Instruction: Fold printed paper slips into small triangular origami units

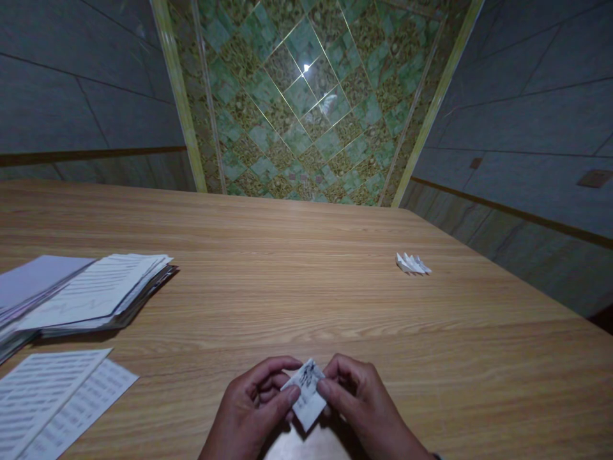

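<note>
A small piece of folded paper (308,404), diamond-shaped with dark marks near its top corner, is held up between my two hands near the table's front edge. My left hand (261,406) grips its left side, thumb on the front and fingers curled behind. On the right side, my right hand (359,399) pinches it with the thumb pressed on the face. The fingertips behind the paper are partly hidden.
Several small folded white paper pieces (413,263) lie together on the wooden table (268,281) at the far right. An open stack of papers (100,287) rests at the left. Nearer, loose printed sheets (62,399) overlap. Walls stand beyond the table.
</note>
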The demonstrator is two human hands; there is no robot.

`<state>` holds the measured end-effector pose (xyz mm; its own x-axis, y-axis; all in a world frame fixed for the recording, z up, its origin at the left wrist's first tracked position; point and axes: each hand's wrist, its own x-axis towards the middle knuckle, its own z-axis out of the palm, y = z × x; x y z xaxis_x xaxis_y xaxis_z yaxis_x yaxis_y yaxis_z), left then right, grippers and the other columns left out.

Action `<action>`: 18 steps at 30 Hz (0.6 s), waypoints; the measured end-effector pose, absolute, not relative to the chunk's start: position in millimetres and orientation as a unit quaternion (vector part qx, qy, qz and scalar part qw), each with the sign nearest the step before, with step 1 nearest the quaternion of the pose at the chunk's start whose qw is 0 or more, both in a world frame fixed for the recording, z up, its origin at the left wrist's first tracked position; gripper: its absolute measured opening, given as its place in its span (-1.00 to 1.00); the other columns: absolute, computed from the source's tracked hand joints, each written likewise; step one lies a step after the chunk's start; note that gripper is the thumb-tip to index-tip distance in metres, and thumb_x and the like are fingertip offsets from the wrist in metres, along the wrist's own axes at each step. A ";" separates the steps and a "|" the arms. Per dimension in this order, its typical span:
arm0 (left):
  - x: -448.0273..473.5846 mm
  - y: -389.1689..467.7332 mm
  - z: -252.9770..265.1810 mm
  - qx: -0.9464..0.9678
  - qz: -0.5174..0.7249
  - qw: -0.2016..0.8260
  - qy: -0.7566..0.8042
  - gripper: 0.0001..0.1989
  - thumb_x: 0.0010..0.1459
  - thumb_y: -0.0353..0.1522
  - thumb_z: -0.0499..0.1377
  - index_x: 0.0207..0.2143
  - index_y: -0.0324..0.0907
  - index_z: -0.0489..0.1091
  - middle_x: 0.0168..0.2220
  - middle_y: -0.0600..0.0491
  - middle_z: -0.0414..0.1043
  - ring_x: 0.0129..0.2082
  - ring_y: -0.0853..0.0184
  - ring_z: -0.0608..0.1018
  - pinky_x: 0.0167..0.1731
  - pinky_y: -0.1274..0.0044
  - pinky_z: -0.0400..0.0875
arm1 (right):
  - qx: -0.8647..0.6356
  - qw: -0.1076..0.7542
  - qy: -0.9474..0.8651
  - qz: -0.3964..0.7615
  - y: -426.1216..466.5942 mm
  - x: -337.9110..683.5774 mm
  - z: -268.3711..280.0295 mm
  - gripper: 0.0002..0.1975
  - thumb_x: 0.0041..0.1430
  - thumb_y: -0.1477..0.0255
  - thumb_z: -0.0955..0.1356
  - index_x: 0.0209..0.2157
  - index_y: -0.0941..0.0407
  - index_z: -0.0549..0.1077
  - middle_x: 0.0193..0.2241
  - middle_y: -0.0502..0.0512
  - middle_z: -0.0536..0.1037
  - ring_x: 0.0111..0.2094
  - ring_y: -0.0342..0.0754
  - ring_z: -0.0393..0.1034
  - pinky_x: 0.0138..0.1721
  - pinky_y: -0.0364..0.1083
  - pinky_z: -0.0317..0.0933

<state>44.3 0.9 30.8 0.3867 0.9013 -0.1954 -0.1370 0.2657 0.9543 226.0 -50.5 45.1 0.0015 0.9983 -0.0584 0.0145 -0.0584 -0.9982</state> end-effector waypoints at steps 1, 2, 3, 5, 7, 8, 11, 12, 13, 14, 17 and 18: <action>44.3 1.0 31.4 0.475 0.377 0.687 0.400 -0.59 -0.11 -0.12 0.49 -0.26 -0.17 0.62 -0.48 0.02 0.61 -0.49 0.29 0.58 -0.49 0.56 0.44 | -0.526 0.479 -0.498 0.495 -50.7 226.7 45.9 -0.52 0.20 0.00 0.43 -0.46 0.15 0.44 -0.55 0.00 0.44 -0.49 -0.11 0.29 -0.42 -0.12 0.13; 44.3 1.1 32.4 0.484 0.373 0.686 0.396 -0.60 -0.09 -0.11 0.48 -0.26 -0.17 0.62 -0.46 0.01 0.62 -0.47 0.28 0.59 -0.47 0.56 0.44 | -0.534 0.476 -0.508 0.480 -50.9 227.3 46.4 -0.52 0.20 0.00 0.42 -0.47 0.14 0.44 -0.55 0.00 0.44 -0.49 -0.11 0.28 -0.43 -0.12 0.12; 44.2 1.4 33.5 0.497 0.370 0.681 0.390 -0.61 -0.05 -0.10 0.47 -0.26 -0.18 0.62 -0.44 0.00 0.63 -0.45 0.29 0.59 -0.46 0.56 0.44 | -0.538 0.472 -0.516 0.470 -51.3 227.8 46.4 -0.53 0.21 0.00 0.42 -0.47 0.14 0.44 -0.55 0.00 0.44 -0.49 -0.11 0.28 -0.43 -0.12 0.11; 44.2 2.3 35.7 0.521 0.363 0.673 0.380 -0.62 0.02 -0.06 0.43 -0.28 -0.19 0.62 -0.41 -0.02 0.64 -0.47 0.32 0.57 -0.48 0.58 0.42 | -0.539 0.466 -0.523 0.467 -51.8 228.6 45.4 -0.54 0.23 0.03 0.42 -0.47 0.15 0.46 -0.56 0.00 0.43 -0.49 -0.11 0.28 -0.44 -0.13 0.11; 44.5 3.9 36.6 0.528 0.349 0.677 0.376 -0.58 0.01 -0.02 0.42 -0.34 -0.22 0.61 -0.46 -0.01 0.61 -0.54 0.36 0.52 -0.54 0.59 0.38 | -0.535 0.458 -0.519 0.484 -51.8 229.4 43.6 -0.57 0.23 0.07 0.42 -0.47 0.15 0.48 -0.57 0.00 0.44 -0.50 -0.11 0.30 -0.45 -0.13 0.12; 44.7 4.8 36.3 0.525 0.339 0.684 0.376 -0.55 -0.02 0.00 0.43 -0.37 -0.23 0.59 -0.50 0.01 0.58 -0.56 0.38 0.50 -0.56 0.60 0.36 | -0.534 0.452 -0.519 0.491 -51.7 230.0 42.9 -0.60 0.24 0.11 0.42 -0.46 0.16 0.49 -0.56 0.01 0.46 -0.50 -0.09 0.32 -0.44 -0.13 0.14; 45.2 6.9 32.9 0.503 0.328 0.705 0.378 -0.47 -0.08 0.06 0.44 -0.41 -0.24 0.53 -0.55 0.04 0.54 -0.59 0.38 0.50 -0.56 0.60 0.37 | -0.549 0.436 -0.576 0.420 -51.3 233.7 44.4 -0.77 0.31 0.29 0.37 -0.30 0.15 0.56 -0.42 0.09 0.56 -0.38 -0.01 0.43 -0.34 -0.08 0.25; 45.3 7.3 31.3 0.496 0.332 0.708 0.377 -0.46 -0.08 0.08 0.43 -0.40 -0.23 0.52 -0.56 0.06 0.53 -0.60 0.39 0.50 -0.56 0.60 0.38 | -0.551 0.436 -0.615 0.359 -51.5 235.5 46.4 -0.84 0.31 0.36 0.36 -0.22 0.14 0.56 -0.36 0.11 0.57 -0.31 0.02 0.45 -0.28 -0.06 0.27; 45.2 7.6 29.5 0.489 0.337 0.711 0.375 -0.45 -0.07 0.09 0.42 -0.40 -0.22 0.50 -0.57 0.08 0.52 -0.61 0.40 0.50 -0.56 0.61 0.39 | -0.544 0.438 -0.655 0.290 -51.9 237.1 49.1 -0.86 0.31 0.44 0.35 -0.17 0.13 0.55 -0.30 0.12 0.57 -0.25 0.03 0.44 -0.23 -0.04 0.28; 45.2 7.7 27.9 0.482 0.344 0.713 0.375 -0.45 -0.07 0.10 0.42 -0.39 -0.21 0.48 -0.57 0.09 0.51 -0.62 0.41 0.50 -0.56 0.61 0.39 | -0.528 0.438 -0.693 0.224 -52.4 238.5 52.0 -0.85 0.30 0.50 0.34 -0.14 0.12 0.53 -0.27 0.13 0.55 -0.22 0.03 0.43 -0.20 -0.04 0.27; 45.7 7.4 24.2 0.460 0.348 0.728 0.371 -0.47 -0.07 0.06 0.44 -0.40 -0.20 0.44 -0.56 0.10 0.51 -0.63 0.42 0.50 -0.60 0.63 0.37 | -0.454 0.401 -0.790 0.094 -53.7 239.7 59.9 -0.83 0.30 0.59 0.32 -0.17 0.10 0.52 -0.22 0.13 0.54 -0.17 0.01 0.39 -0.16 -0.04 0.25; 46.1 7.4 23.6 0.452 0.348 0.733 0.370 -0.48 -0.07 0.05 0.45 -0.39 -0.20 0.43 -0.56 0.11 0.51 -0.63 0.43 0.49 -0.60 0.63 0.37 | -0.434 0.378 -0.815 0.066 -53.6 239.2 61.5 -0.85 0.32 0.58 0.33 -0.17 0.10 0.52 -0.20 0.12 0.55 -0.17 0.01 0.38 -0.14 -0.03 0.24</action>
<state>46.1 7.4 23.6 0.4834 0.8450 -0.2286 -0.1760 0.3496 0.9202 239.2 -53.6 61.5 -0.3361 0.7581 0.5589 0.6577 0.6137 -0.4368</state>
